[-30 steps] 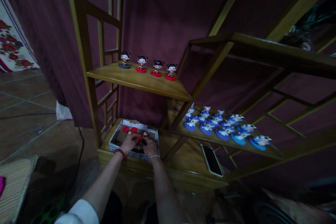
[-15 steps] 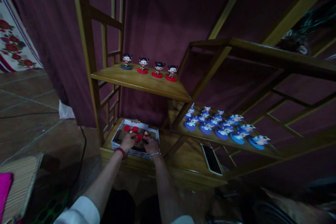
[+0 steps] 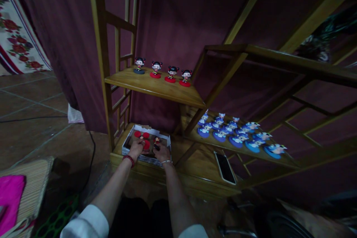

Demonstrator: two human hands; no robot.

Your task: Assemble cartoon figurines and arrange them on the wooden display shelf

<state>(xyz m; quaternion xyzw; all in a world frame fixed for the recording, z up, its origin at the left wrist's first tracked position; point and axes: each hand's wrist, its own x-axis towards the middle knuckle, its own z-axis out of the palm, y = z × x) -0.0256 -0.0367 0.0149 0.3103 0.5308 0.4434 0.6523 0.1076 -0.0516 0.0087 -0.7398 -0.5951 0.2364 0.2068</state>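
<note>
My two hands work low inside a shallow white cardboard box (image 3: 164, 136) on the bottom shelf. My left hand (image 3: 136, 149), a red bead bracelet at its wrist, has its fingers closed at the edge of a red round base (image 3: 146, 144). More red round bases (image 3: 137, 134) lie behind it, by a small dark and red piece partly hidden by the fingers. My right hand (image 3: 163, 152), wearing a pale bracelet, pinches a small black-haired figurine (image 3: 156, 140); its lower part is dark and hard to make out.
Several black-haired figurines (image 3: 156, 67) on round bases stand on the upper wooden shelf (image 3: 150, 86). Rows of blue and purple figurines (image 3: 220, 134) fill the right shelf. A phone (image 3: 225, 168) lies below them. A woven-topped stool (image 3: 36, 178) bears pink cloth (image 3: 11, 197).
The view has shifted slightly, so the shelves appear farther right. Both hands stay in the box, and the red base between them is now more fully seen.
</note>
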